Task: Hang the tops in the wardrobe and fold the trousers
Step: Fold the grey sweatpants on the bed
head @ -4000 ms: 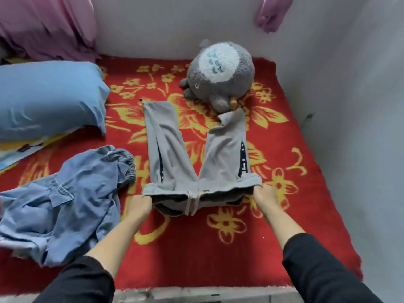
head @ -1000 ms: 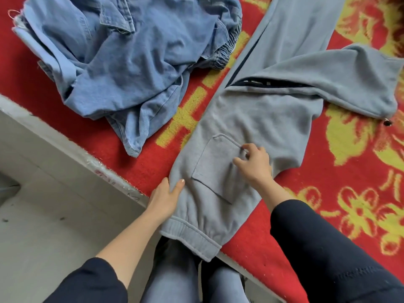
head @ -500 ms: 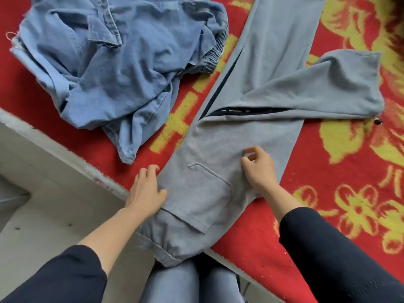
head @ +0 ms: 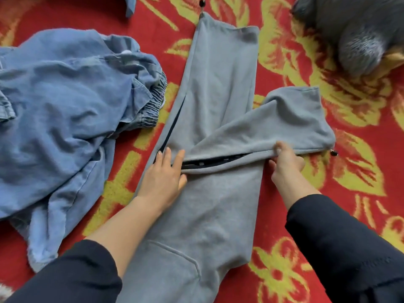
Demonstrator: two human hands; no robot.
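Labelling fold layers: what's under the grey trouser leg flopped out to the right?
Under the flopped leg: the trousers' straight leg and the red blanket. A black stripe shows in the gap. The right hand pinches its edge; anything deeper is covered.

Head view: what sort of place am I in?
Likely a bed in a bedroom: a red floral blanket underneath, a grey plush toy lying on it, grey trousers and a denim garment spread out.

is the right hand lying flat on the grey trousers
No, the right hand pinches the edge of the folded-over leg of the grey trousers, its fingers curled.
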